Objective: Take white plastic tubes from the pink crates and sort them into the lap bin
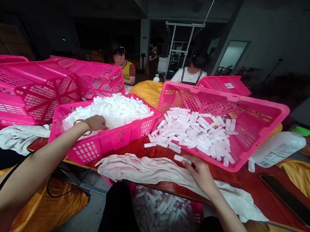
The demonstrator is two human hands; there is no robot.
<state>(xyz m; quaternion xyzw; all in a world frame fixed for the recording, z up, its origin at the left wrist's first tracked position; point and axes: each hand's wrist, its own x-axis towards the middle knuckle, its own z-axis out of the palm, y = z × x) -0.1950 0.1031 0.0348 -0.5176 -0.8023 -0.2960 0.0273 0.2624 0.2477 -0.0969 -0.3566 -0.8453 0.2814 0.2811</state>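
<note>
My left hand [98, 122], with a bangle at its wrist, reaches over the near rim of a pink basket [116, 141]. Its fingers are curled against a heap of small translucent white plastic pieces [122, 105]; whatever they grip is hidden. Low over the table, my right hand [200, 172] pinches a short white tube [181, 158] between thumb and fingers. Just beyond it, a second pink basket [265, 127] lies tipped toward me, with many similar white tubes [199, 131] spilling at its mouth.
A rumpled white cloth [141, 170] lies along the table's front edge. Below stands a container of white tubes [164, 217]. On the right are a plastic bottle [280, 149] and a dark phone [290, 198]. More pink baskets [31, 91] stand left; two people sit opposite.
</note>
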